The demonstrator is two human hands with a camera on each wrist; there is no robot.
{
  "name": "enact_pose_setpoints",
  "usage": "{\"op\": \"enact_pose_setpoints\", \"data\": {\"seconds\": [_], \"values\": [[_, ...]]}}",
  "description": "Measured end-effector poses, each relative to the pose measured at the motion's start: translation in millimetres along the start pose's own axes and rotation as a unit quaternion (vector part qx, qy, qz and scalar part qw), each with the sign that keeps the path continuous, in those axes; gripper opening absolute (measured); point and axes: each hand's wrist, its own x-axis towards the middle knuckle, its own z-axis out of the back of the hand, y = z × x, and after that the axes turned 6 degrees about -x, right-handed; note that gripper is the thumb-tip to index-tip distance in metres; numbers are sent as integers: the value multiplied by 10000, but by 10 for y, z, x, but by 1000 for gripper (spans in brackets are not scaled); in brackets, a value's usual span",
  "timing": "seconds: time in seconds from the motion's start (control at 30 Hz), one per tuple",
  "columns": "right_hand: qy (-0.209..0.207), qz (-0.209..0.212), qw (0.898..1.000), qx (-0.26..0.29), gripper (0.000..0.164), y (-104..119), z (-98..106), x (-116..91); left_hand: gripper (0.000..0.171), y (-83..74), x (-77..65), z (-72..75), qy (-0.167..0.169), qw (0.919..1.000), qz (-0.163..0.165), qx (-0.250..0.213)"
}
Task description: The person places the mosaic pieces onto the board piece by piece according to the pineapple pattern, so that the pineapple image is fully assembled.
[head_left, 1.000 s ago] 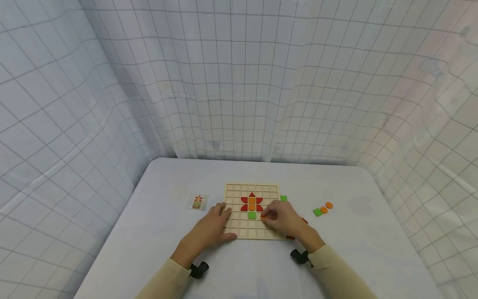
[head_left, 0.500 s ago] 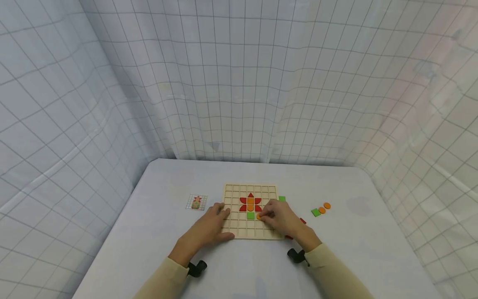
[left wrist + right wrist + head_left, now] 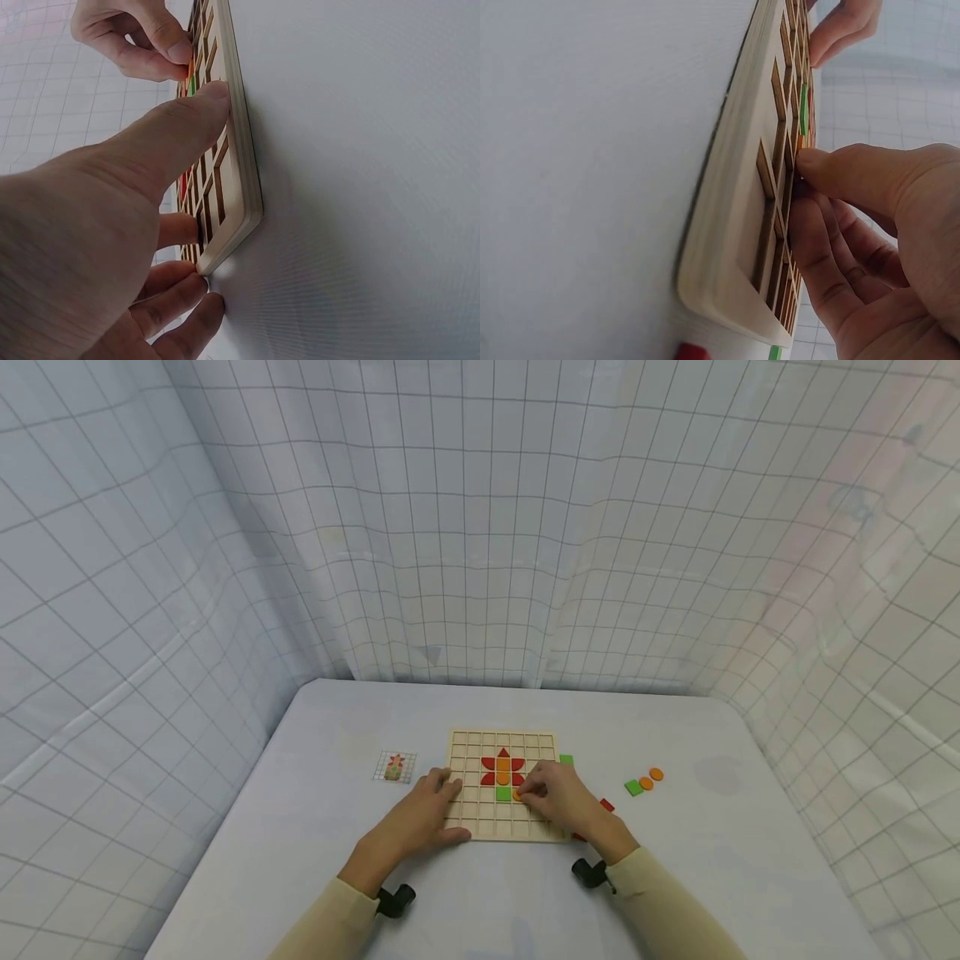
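Note:
A wooden grid board (image 3: 487, 827) lies on the white table, bearing a flower-like pattern of red pieces (image 3: 487, 763), orange pieces (image 3: 503, 765) and a green square (image 3: 503, 794). My right hand (image 3: 561, 795) pinches a small orange disc (image 3: 517, 795) between thumb and fingertips, right at the cell beside the green square. Much of the disc is hidden by the fingers. My left hand (image 3: 422, 814) rests along the board's left side. In the left wrist view its thumb (image 3: 187, 124) lies over the near rim, while other fingers (image 3: 176, 307) reach round the corner.
A small pattern card (image 3: 394, 767) lies left of the board. To the right are a loose green square (image 3: 634, 787) and two orange discs (image 3: 652, 778). Red pieces (image 3: 607, 805) and a green piece (image 3: 566, 760) sit close to the board's right edge. Gridded white curtains (image 3: 480, 568) surround the table.
My right hand has shifted slightly left with the orange disc, closer to the green square. The left hand keeps its place on the board; the whole view has moved slightly.

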Motion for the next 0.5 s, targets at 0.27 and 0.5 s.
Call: {"op": "enact_pose_setpoints", "data": {"seconds": [0.27, 0.5], "values": [[47, -90, 9999, 32, 4, -20, -7, 15, 89, 19, 10, -19, -17, 10000, -10, 47], [-67, -217, 9997, 21, 4, -35, 14, -17, 90, 11, 5, -16, -15, 10000, -13, 23]]}}
